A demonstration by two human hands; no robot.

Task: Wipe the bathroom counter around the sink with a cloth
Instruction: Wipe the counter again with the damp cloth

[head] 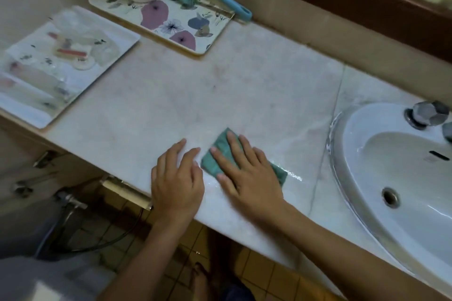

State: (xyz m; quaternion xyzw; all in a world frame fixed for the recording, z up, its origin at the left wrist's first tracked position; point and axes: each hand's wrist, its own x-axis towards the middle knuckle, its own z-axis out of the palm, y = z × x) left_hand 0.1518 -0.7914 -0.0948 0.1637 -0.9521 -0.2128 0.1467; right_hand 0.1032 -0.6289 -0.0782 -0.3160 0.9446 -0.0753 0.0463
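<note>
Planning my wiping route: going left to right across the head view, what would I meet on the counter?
White tray of toiletries → left hand → green cloth under the right hand → sink.

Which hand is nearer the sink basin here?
Right. The right hand presses the green cloth left of the sink; the left hand rests farther left on the counter.

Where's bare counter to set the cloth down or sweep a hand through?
Widest bare patch: mid counter, bordered by floral tray, white tray, left hand, right hand on the cloth, and sink. A narrower strip runs between sink and back wall. Crowded: back left, where both loaded trays sit close.
</note>
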